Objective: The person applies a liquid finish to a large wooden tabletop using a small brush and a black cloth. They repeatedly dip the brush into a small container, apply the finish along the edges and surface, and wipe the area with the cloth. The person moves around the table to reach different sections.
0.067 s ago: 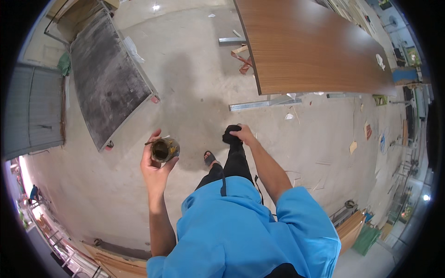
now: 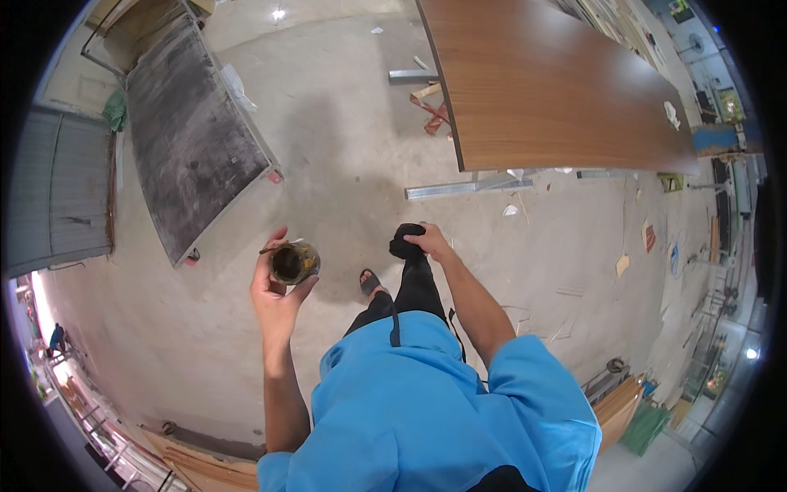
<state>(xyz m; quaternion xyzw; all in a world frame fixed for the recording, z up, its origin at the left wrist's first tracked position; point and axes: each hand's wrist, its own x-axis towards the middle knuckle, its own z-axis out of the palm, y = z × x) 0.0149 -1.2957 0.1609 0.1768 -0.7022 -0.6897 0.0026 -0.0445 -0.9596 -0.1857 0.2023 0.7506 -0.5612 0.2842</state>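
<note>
My left hand (image 2: 273, 297) is closed around a small open jar (image 2: 309, 264), its fingers on the far and left sides and its thumb on the near side. The jar's wall is grimy with yellowish patches, and its mouth faces up, dark inside. A short thin brown stick (image 2: 268, 250) shows at its left rim by the fingers; I cannot make out its other end. On the right, my right hand (image 2: 432, 240) grips a bunched black cloth-like thing (image 2: 405, 241) in front of my right leg. A sandalled foot (image 2: 370, 282) shows between the hands.
A large brown wood-grain panel (image 2: 557, 90) lies raised at the far right, metal bars (image 2: 467, 189) beneath its near edge. At the far left stands a dark-topped platform (image 2: 193, 139). Scraps and thin sticks litter the concrete floor (image 2: 566, 271). Wooden boards (image 2: 619, 414) are near my right side.
The jar in my left hand has tipped and shifted very slightly, along with the stick. My right hand keeps its hold on the black cloth-like thing.
</note>
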